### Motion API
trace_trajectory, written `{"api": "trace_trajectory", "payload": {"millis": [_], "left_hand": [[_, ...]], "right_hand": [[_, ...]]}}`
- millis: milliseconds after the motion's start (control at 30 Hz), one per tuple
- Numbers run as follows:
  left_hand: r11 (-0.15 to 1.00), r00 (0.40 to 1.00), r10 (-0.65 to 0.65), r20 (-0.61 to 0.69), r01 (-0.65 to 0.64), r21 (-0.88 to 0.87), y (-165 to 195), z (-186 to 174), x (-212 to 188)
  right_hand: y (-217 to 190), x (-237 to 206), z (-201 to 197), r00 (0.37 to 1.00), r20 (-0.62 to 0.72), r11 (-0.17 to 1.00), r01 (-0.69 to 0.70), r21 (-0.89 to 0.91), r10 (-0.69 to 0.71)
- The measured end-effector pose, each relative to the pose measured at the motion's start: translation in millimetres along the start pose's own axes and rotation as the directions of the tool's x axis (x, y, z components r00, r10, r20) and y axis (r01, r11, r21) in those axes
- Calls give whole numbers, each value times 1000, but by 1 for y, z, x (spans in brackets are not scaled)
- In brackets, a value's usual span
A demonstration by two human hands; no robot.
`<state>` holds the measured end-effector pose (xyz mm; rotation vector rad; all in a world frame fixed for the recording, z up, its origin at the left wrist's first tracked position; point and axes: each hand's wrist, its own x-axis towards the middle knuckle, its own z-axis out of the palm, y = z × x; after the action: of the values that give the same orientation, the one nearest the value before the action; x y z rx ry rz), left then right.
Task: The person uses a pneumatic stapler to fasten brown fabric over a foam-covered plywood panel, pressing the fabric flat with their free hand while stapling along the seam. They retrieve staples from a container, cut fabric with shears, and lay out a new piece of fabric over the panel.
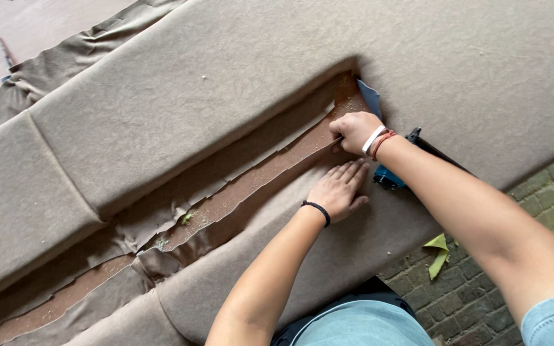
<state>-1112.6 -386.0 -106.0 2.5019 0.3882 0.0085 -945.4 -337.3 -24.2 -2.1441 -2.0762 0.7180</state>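
Note:
A long upholstered piece covered in taupe fabric lies across the view, with a strip of bare brown board showing between two loose fabric edges. My left hand lies flat, fingers together, pressing the near fabric edge beside the board. My right hand is closed, pinching the fabric edge at the far end of the strip. Behind my right wrist lies a blue and black staple gun, partly hidden by my arm.
A brick floor lies at the lower right with yellow-green scraps on it. A pale sheet covers the ground at the upper left. Ragged fabric flaps bunch along the strip.

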Motion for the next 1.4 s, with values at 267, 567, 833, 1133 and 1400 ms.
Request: {"api": "trace_trajectory", "payload": {"millis": [267, 567, 833, 1133, 1400], "left_hand": [[997, 999, -10, -39, 7, -80, 3, 6, 11], [996, 996, -46, -81, 40, -77, 11, 3, 14], [990, 990, -107, -88, 98, -104, 17, 4, 16], [984, 989, -104, -105, 87, -154, 13, 1, 15], [983, 988, -98, -120, 78, -165, 8, -3, 6]], "right_hand": [[50, -167, -24, 781, -74, 777, -601, 187, 621], [71, -190, 20, 868, -9, 866, -495, 65, 497], [46, -145, -19, 676, 316, 473, -710, 522, 665], [32, -123, -30, 618, 384, 546, -786, 291, 686], [14, -119, -27, 617, 401, 543, -787, 293, 677]]}}
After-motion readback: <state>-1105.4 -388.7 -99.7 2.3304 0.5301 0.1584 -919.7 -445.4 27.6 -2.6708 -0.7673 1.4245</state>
